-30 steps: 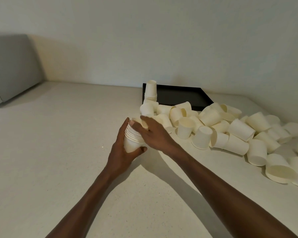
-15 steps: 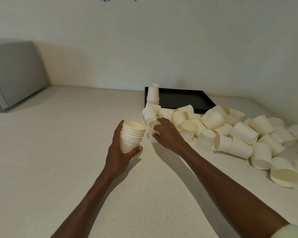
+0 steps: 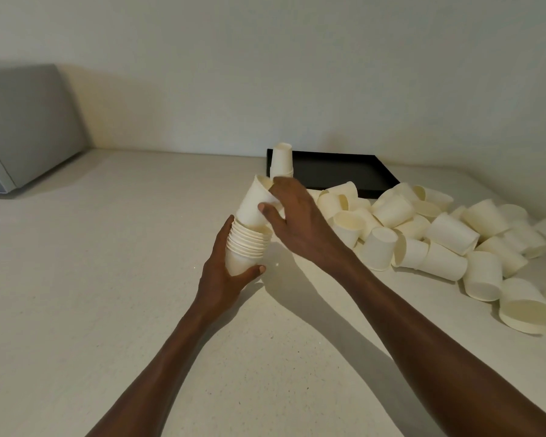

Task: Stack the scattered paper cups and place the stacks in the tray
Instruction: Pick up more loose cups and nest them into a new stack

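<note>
My left hand (image 3: pixel 223 275) grips a stack of several cream paper cups (image 3: pixel 246 247) above the counter, mouths up. My right hand (image 3: pixel 297 219) holds a single paper cup (image 3: pixel 254 200) tilted over the stack, its base just entering the top cup. A black tray (image 3: pixel 338 171) lies at the back by the wall, with a short upside-down stack of cups (image 3: pixel 281 159) standing at its left corner. Scattered cups (image 3: pixel 448 241) lie in a heap to the right of my hands.
A grey appliance (image 3: pixel 22 127) stands at the far left against the wall. The pale counter (image 3: pixel 108 279) stretches left and toward me. The cup heap runs to the right edge of view.
My right hand picked a loose cup from the heap and carried it left over the stack in my left hand. The left hand holds the stack in about the same place.
</note>
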